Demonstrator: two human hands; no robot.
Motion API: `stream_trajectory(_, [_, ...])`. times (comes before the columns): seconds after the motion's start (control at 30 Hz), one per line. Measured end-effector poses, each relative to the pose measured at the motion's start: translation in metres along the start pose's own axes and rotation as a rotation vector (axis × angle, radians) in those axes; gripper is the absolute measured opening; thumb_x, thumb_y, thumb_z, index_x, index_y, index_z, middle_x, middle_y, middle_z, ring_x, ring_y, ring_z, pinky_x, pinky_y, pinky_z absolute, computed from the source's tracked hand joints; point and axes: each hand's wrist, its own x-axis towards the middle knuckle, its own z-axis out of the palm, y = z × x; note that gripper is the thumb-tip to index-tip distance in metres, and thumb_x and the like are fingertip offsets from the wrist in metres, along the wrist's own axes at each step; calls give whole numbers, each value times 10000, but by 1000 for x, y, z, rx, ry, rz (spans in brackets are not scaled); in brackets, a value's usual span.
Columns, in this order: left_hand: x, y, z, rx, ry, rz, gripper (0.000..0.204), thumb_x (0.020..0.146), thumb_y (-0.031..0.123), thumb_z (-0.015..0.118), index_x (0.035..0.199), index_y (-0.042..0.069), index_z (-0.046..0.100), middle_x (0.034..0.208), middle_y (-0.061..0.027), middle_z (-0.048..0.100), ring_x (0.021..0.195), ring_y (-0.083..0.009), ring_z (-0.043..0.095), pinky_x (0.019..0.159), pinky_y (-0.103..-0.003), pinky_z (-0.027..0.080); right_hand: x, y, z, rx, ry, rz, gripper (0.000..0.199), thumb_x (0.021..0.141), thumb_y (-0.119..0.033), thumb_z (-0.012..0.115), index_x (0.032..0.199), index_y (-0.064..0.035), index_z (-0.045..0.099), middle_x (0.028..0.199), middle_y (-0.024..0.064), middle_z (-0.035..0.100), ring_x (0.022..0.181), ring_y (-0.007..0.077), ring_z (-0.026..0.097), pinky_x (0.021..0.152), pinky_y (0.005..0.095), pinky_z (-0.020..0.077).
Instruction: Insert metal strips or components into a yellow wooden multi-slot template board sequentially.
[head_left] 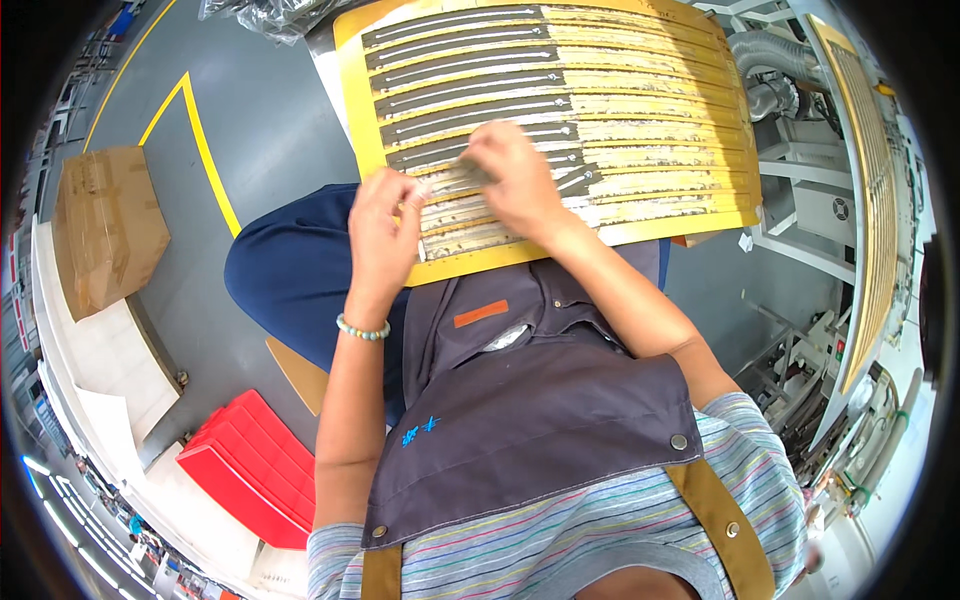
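Across my lap lies a yellow slotted board. Dark strips with thin white cords or wires on them fill rows on its left part, while the right part has pale, worn-looking rows. My left hand is at the board's left edge, thumb and fingers pinched together over a lower row. Just to its right, my right hand is curled with its fingertips together above the dark strips, blurred by motion. Something small and dark shows at those fingertips. What either hand pinches is too small or blurred to name.
Left on the floor side stand a cardboard box and a red plastic bin. Clear plastic wrap lies beyond the board. At right are a flexible duct, a white metal frame and another slotted panel on edge.
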Motion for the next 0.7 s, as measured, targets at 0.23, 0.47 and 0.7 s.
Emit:
stream_trajectory(0.23, [30, -63, 11, 588, 112, -1, 153, 944, 145, 765, 924, 20, 678, 978, -126, 639, 966, -350, 595, 863, -462, 520, 34, 6, -43, 439, 146, 421, 255, 1072, -257, 668, 1163, -29, 735, 947, 110, 728, 807, 252, 714, 744, 354, 566])
stream_trajectory(0.47, [31, -61, 23, 504, 211, 47, 174, 922, 144, 800, 972, 22, 686, 989, -122, 637, 974, -348, 596, 870, -466, 523, 26, 8, 14, 316, -73, 229, 321, 914, -108, 722, 1231, -83, 769, 1065, 135, 780, 931, 287, 756, 835, 387, 586])
stream_trajectory(0.7, [30, -67, 19, 573, 92, -50, 152, 930, 150, 791, 948, 33, 696, 995, -107, 630, 1001, -334, 588, 887, -454, 523, 51, 20, -38, 602, 302, 583, 381, 1123, -373, 642, 1106, -28, 804, 700, -86, 493, 695, 15, 385, 611, 244, 328])
